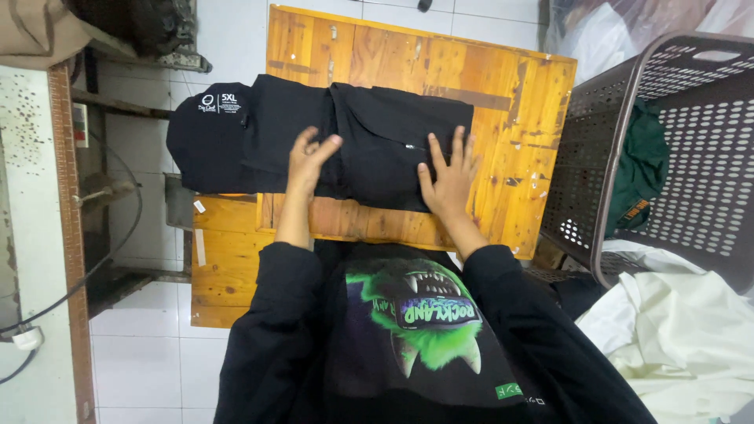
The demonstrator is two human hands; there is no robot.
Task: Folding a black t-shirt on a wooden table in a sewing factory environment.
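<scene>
A black folded garment (369, 133) lies across a small wooden table (510, 118), its collar end hanging over the table's left edge. My left hand (308, 161) rests on the garment's middle, fingers bent and pinching a fold of the cloth. My right hand (449, 174) lies flat on the garment's right part, fingers spread, pressing it down. Both my black sleeves reach up from the bottom of the view.
A grey perforated laundry basket (707, 157) stands at the right with a dark green garment (640, 169) inside. Pale cloth (675, 338) is piled below it. A white machine or cabinet (35, 235) with cables stands at the left on white tile floor.
</scene>
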